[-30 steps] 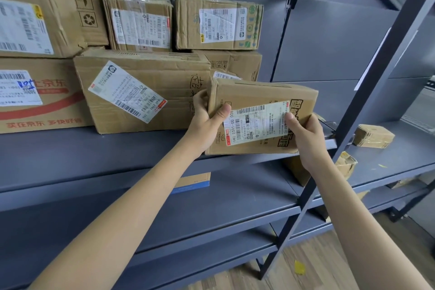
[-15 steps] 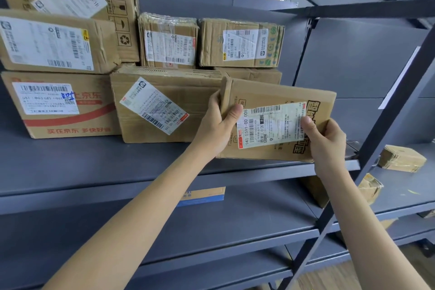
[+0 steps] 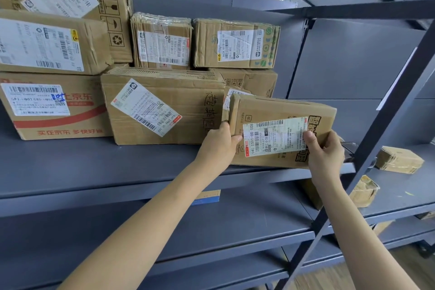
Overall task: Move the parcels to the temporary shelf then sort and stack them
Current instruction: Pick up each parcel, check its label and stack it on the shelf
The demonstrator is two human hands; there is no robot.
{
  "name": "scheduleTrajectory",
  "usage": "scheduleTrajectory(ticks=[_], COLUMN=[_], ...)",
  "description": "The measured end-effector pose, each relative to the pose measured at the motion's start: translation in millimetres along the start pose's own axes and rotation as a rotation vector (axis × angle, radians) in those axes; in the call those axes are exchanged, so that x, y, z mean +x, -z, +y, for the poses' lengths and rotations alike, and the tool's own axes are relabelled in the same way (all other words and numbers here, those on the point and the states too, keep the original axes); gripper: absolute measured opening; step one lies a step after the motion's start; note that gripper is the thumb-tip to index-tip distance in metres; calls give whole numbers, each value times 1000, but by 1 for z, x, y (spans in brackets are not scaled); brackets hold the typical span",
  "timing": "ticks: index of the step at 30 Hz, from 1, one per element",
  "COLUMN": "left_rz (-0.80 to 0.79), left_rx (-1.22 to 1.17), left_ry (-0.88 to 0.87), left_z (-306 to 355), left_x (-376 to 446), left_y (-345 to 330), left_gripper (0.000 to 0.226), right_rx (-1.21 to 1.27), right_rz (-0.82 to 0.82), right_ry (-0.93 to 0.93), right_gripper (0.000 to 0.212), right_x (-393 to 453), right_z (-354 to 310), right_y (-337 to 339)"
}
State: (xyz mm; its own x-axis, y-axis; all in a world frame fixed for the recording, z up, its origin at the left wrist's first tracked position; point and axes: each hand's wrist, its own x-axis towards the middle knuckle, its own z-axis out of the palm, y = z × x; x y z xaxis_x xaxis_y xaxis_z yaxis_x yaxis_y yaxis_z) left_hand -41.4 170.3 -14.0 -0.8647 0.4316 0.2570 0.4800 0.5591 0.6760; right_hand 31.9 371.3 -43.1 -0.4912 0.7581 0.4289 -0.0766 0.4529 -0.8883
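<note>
Both hands clamp the ends, left hand (image 3: 220,142) and right hand (image 3: 324,153), of a brown, stiff, probably light cardboard parcel with a white label (image 3: 282,132), at the grey metal shelf (image 3: 94,167) edge beside a larger carton (image 3: 162,106).

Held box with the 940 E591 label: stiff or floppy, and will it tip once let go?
The held box looks stiff: its corrugated walls stay flat where the left hand and right hand grip its ends. Probably light, since fingertips carry it. Unlikely to tip: it is wide, low and near the shelf.

Bare shelf (image 3: 58,167) front left; stacked boxes (image 3: 162,106) behind.
</note>
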Motion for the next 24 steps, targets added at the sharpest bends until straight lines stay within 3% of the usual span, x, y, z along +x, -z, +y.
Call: scheduleTrajectory(ticks=[5,9,14,18,24], left_rz=[59,230,388,474,618], left_rx=[-12,-29,-63,-65,-156], left_ry=[-61,-190,-232,-225,-208], left_z=[-2,7,19,13,6], left_x=[-3,-7,-7,-6,-3], left_y=[8,29,59,80,129], left_gripper=[33,34,39,32,38], right_rx=[17,93,168,239,354], right_rz=[5,82,108,75,-42], right_ry=[4,96,218,244,298], right_gripper=[36,42,40,28,38], right_x=[5,11,23,23,26], right_z=[2,-26,-71,-91,-125], right_y=[1,7,-2,-16,-49])
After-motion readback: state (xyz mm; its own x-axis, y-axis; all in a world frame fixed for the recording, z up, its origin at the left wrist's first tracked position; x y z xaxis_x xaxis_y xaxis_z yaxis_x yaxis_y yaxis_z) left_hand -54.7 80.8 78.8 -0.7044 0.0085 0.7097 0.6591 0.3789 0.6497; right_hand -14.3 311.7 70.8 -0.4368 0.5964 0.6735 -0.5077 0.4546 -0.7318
